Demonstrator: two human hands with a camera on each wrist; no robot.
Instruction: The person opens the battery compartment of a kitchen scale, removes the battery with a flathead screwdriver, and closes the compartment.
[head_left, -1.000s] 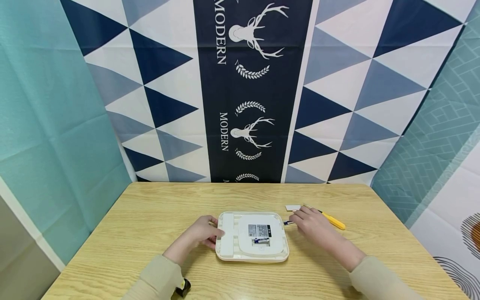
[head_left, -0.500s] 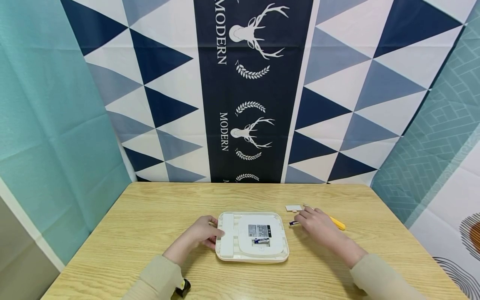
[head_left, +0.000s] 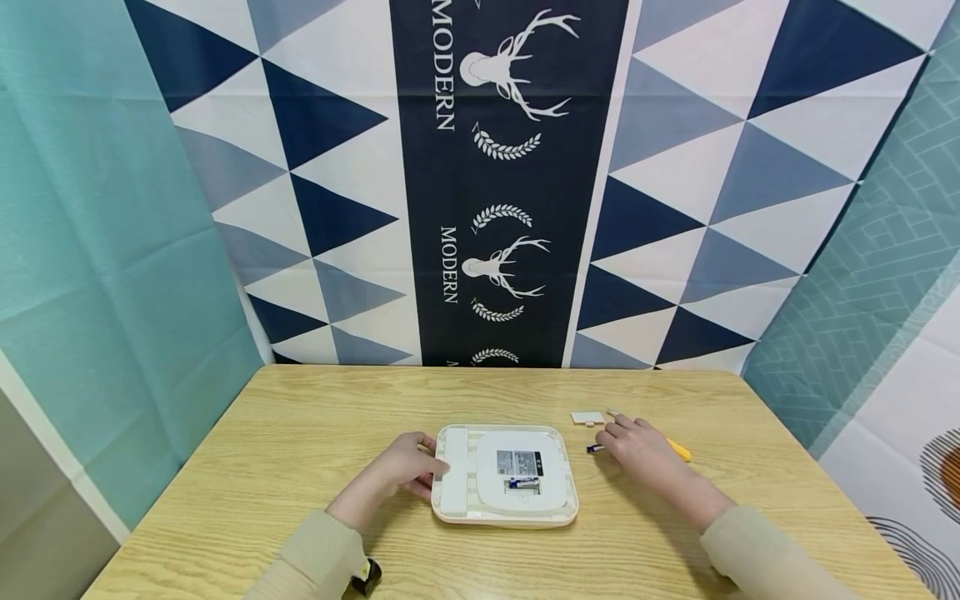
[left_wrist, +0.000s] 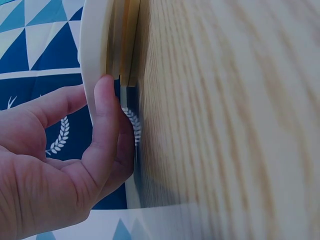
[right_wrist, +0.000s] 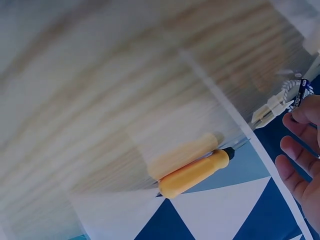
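So there's a white flat device (head_left: 505, 475) lying back-side up around the middle of the counter (head_left: 300, 433), a bit toward the near edge. Its little battery compartment (head_left: 522, 482) is open with one blue battery sitting in it. The left hand (head_left: 408, 467) rests against the device's left edge, thumb pressing the rim, fingers only loosely bent. The right hand (head_left: 637, 450) is just off the device's right side, pinching a second small blue battery (head_left: 595, 448) at its fingertips. Beyond that hand, toward the far right edge, lie a small white cover (head_left: 587, 417) and a yellow-handled screwdriver (right_wrist: 194, 174).
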